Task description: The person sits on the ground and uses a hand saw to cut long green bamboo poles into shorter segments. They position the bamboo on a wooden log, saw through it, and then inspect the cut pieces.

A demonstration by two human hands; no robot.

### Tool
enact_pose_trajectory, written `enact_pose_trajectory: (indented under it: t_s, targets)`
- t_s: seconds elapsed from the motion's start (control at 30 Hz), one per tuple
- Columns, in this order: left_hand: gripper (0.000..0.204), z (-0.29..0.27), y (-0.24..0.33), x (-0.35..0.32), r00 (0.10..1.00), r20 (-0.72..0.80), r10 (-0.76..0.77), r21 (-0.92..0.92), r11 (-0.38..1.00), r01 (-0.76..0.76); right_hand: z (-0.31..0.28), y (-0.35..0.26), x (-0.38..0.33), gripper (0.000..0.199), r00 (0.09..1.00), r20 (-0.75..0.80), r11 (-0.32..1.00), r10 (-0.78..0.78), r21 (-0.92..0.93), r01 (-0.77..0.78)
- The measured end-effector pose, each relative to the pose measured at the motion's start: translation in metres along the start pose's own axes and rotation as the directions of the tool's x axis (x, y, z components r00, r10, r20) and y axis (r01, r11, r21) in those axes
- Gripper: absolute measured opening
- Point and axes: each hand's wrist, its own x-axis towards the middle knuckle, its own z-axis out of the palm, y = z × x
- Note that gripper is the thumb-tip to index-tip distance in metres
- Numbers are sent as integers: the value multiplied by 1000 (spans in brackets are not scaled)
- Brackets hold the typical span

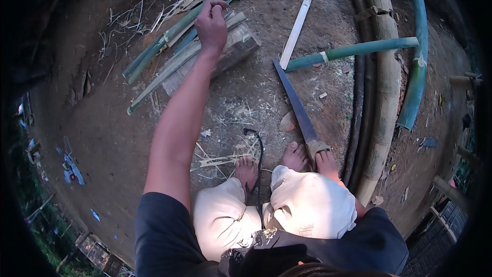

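Under left hand [211,23], fingers curled on split bamboo strips [169,56]; sharp edges could cut. Right hand [326,163] clasps machete [296,103] handle w/ blade near bare toes [294,156].

We see green bamboo poles [353,50] lying over brown dirt ground [102,128], each with pale rings at its joints. One split strip [301,18] shows creamy white. Beside them, the older thick bamboo [385,87] is tan and yellowish, with dark brown poles [357,107] against it. The blade [294,100] reads dull grey-blue, its handle [316,147] pale wood. Our shorts [307,202] are cream, our shirt [164,236] dark navy. A black cord [260,146] curls between the feet, and pale straw-coloured shavings [225,160] fleck the dirt.
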Motion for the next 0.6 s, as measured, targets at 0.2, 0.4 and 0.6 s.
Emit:
enact_pose_trajectory:
  t_s: [0.2,0.4,0.6]
  targets:
    - [23,-41,20,-8,999,-52,6,12,1000,-6,-103,12,59,35,843,479,962,244,-8,-273]
    - [14,-104,79,-58,922,374,103,438,856,-274,-197,45,221,42,849,-402,822,-344,-566,65]
    - [11,-180,90,-113,861,489,143,489,773,-405,-241,73,265,30,982,-49,864,-183,-484,137]
